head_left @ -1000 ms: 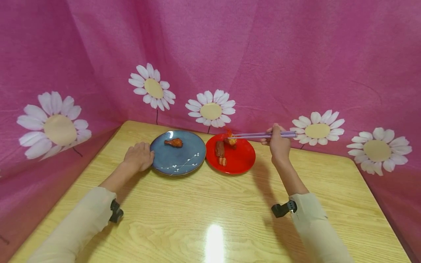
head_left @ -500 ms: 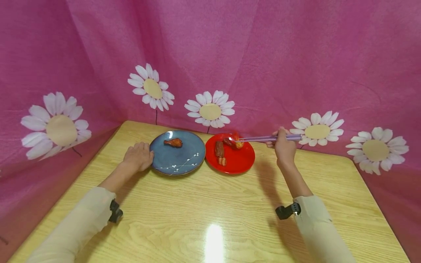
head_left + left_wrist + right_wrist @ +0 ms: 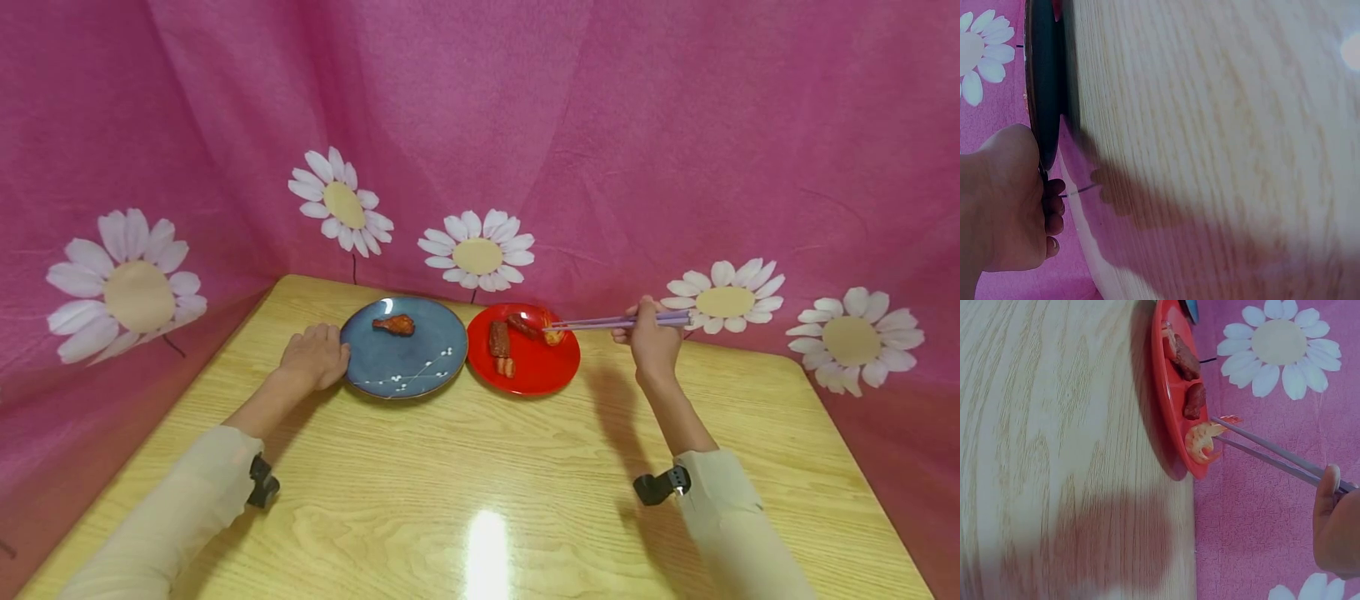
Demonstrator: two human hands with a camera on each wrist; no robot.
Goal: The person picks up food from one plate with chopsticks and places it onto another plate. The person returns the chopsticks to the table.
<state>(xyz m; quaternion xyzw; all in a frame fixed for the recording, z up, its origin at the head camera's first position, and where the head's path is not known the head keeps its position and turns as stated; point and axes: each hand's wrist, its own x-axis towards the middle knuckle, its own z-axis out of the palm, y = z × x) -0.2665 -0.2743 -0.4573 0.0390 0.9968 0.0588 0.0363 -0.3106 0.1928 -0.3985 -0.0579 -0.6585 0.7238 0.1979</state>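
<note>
My left hand [image 3: 315,358] holds the left rim of a blue plate [image 3: 390,358], with fingers curled at its edge in the left wrist view. A small drumstick [image 3: 397,325] lies on that plate. My right hand [image 3: 654,343] grips a pair of purple chopsticks [image 3: 615,322]. Their tips are at the tail end of a curled shrimp [image 3: 1199,442], which sits at the right edge of a red plate [image 3: 532,375]. Also on the red plate are a long brown piece of meat [image 3: 499,338], a shorter one [image 3: 523,326] and small tan pieces [image 3: 505,367].
Both plates stand side by side near the back of a wooden table [image 3: 420,467]. A pink curtain [image 3: 480,125] with large white daisies hangs behind and beside it. Each forearm carries a black wrist camera [image 3: 662,485].
My right hand and the chopsticks have moved right. The shrimp has shifted from the middle back of the red plate to its right edge. My left hand stays on the blue plate.
</note>
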